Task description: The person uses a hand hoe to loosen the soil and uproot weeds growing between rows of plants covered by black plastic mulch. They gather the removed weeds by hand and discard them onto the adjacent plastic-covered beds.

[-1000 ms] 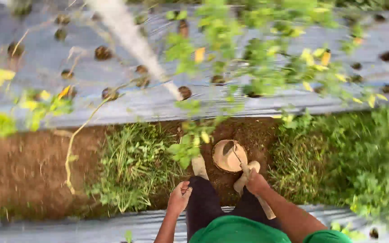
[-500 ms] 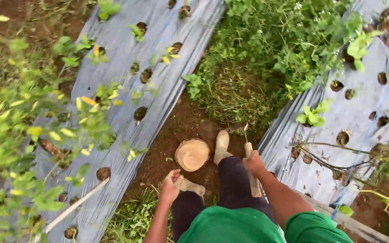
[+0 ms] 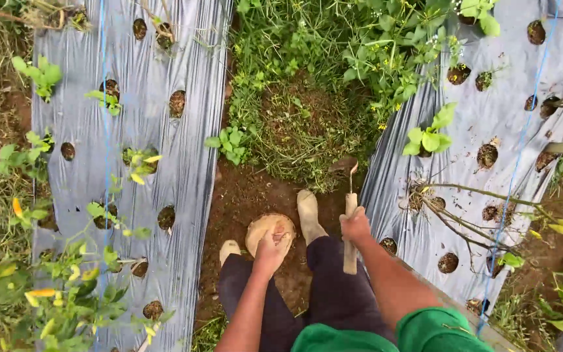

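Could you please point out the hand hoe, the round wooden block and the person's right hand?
hand hoe [image 3: 350,203], head view, on its wooden handle.
round wooden block [image 3: 260,227], head view, on its top face.
right hand [image 3: 356,225], head view, on its back.

We see one view only, from a camera worn on our head, facing almost straight down along our body. Our green shirt [image 3: 360,336] and dark trousers [image 3: 307,293] fill the bottom edge, close to the lens. Farther below lies the dirt furrow [image 3: 242,195], running up the frame between two grey plastic mulch sheets [image 3: 158,130] at left and right.
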